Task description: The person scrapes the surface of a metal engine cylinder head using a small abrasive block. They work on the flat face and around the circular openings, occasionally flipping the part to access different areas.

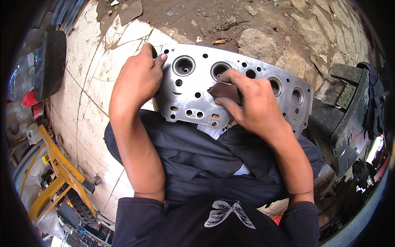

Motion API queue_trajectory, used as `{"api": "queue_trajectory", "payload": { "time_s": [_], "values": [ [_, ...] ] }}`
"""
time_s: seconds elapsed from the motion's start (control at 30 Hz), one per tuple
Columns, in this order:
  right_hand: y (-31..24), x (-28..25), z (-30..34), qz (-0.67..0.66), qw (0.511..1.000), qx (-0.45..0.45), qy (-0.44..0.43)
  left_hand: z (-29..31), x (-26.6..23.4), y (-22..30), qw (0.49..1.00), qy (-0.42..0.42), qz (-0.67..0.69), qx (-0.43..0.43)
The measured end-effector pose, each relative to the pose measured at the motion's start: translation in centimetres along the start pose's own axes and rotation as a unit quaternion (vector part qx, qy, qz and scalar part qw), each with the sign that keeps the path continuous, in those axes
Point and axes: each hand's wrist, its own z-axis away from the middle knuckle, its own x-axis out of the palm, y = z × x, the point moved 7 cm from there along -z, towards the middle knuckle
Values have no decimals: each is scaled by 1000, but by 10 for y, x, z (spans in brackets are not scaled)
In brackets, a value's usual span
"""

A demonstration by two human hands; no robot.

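A silvery metal cylinder head [185,101] rests across my lap, its flat, machined face turned up. Round valve openings and several smaller bolt holes run along it. At its left end, my left hand [140,78] is closed around the edge, with the thumb on the top face. My right hand [257,101] pinches a folded piece of dark brown sandpaper [225,91] against the face near the middle. That hand and the paper cover part of the holes there. Below the head, my legs in dark trousers [181,144] support it.
Cracked pale tiles [90,103] lie on the left, with dirt and flat stones [257,45] beyond the head. A dark box-like case [339,115] stands close at the right. A yellow metal frame [61,173] is at lower left, and a black container [51,61] at upper left.
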Motion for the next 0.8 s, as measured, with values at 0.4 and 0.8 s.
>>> {"api": "queue_trajectory", "payload": {
  "time_s": [0.4,0.8],
  "values": [
    [-2,-2,0,23,1000,-16,-5,-17,18,31,984,115,49,130],
    [1,4,-4,-18,1000,-8,8,-19,43,55,986,64,37,150]
  ]
}}
